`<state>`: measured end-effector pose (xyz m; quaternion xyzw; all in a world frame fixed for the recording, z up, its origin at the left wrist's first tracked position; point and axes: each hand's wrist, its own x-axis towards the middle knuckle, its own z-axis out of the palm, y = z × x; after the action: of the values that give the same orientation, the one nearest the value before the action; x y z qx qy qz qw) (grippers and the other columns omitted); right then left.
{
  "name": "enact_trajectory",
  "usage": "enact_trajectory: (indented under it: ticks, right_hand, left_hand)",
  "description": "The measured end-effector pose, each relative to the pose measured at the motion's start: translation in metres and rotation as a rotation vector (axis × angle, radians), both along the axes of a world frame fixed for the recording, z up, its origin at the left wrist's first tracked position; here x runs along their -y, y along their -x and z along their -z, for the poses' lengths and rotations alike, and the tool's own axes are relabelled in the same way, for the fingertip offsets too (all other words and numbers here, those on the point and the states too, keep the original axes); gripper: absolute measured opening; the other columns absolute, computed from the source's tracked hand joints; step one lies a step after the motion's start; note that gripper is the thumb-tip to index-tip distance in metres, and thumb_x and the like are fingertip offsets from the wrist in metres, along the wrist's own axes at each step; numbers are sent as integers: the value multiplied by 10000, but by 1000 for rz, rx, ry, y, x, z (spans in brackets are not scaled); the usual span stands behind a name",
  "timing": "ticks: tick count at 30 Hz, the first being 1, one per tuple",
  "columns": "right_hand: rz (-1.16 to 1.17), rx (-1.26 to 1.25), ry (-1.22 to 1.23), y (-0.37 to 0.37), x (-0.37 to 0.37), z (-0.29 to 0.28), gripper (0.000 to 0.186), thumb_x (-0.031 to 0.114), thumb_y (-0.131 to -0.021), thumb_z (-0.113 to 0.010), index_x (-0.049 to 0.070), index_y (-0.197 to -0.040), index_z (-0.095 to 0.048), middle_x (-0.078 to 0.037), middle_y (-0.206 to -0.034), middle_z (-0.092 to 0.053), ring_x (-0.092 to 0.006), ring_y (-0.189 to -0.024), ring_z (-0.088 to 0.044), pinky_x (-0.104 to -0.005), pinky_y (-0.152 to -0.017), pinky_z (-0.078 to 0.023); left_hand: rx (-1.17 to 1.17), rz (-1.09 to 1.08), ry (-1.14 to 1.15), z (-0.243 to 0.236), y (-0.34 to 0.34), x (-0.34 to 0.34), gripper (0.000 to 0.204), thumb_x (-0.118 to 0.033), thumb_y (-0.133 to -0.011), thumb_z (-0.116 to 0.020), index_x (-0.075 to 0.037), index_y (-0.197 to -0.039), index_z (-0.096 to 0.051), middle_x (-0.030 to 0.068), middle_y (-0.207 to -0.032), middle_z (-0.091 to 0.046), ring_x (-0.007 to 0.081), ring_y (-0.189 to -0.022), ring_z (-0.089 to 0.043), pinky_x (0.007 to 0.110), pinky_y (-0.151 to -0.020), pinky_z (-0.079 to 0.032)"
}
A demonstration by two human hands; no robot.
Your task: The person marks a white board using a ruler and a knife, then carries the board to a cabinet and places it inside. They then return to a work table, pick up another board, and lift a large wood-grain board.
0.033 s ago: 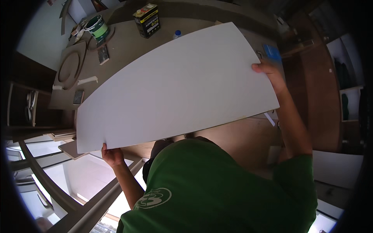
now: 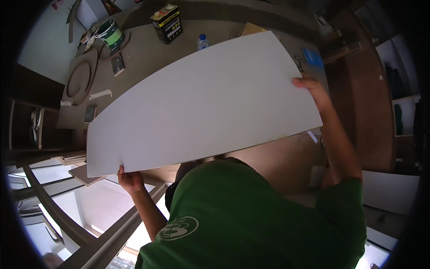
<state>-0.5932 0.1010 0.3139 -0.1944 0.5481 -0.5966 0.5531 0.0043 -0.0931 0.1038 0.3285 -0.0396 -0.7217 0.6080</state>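
A large white board is held in front of me, above the workbench. It looks flat, and its edges appear bowed in this view. My left hand grips its near edge close to the left corner, the thumb on the white face and the fingers underneath. At the right end, my right hand is closed round the short edge; its thumb lies on the face and its other fingers are hidden below. Beyond the far edge, a small clear bottle with a blue cap stands on the workbench, partly covered by the board.
A black and yellow adhesive can and a green bucket stand at the back. Coiled brown edging strip and dark rectangular blocks lie at left. A blue flat packet is at right. A window frame is lower left.
The board's far edge has come slightly nearer to me, so more of the bottle and of a tan piece behind the board shows. Both hands keep their hold.
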Motion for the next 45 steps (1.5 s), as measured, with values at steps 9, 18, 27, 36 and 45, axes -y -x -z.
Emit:
enact_trajectory:
  ticks: [9, 18, 27, 36, 45]
  right_hand:
    - [205, 158, -683, 13, -155, 85, 527, 162, -882, -678, -36, -1335, -498, -155, -1241, -606, -329, -1149, -592, -467, -1035, -440]
    - [476, -48, -732, 20, -201, 198, 583, 352, -961, -597, -16, -1399, -481, -175, -1371, -551, -291, -1244, -529, -388, -1082, -386]
    - [698, -346, -584, 71, -265, 272, 597, 363, -973, -593, -11, -1417, -456, -160, -1389, -548, -281, -1245, -540, -380, -1086, -400]
    - [642, -365, -765, 70, -177, 306, 676, 474, -941, -593, -112, -1278, -564, -213, -1314, -589, -305, -1186, -538, -392, -1028, -404]
    - [711, -410, -638, 104, -165, 361, 638, 514, -954, -562, -102, -1097, -647, -152, -1035, -674, -255, -928, -582, -374, -870, -450]
  left_hand:
    - [372, 76, 158, -80, 71, -20, 366, -16, -801, -613, -79, -1159, -574, 60, -1133, -623, 226, -1102, -596, 378, -968, -493]
    - [294, 375, -93, -2, 99, -30, 542, -68, -817, -622, -109, -1335, -467, 82, -1287, -566, 300, -1217, -546, 503, -1011, -463]
    - [103, 461, -178, 73, 158, -54, 503, -86, -828, -595, -27, -1319, -500, 112, -1282, -581, 309, -1212, -542, 460, -1069, -435]
    - [151, 252, -366, 133, 165, -24, 469, -143, -845, -586, 6, -1284, -518, 134, -1280, -585, 317, -1214, -546, 455, -1082, -435]
    - [166, 264, -439, 157, 195, -9, 385, -143, -862, -605, -23, -1225, -562, 114, -1238, -613, 306, -1171, -576, 434, -1046, -473]
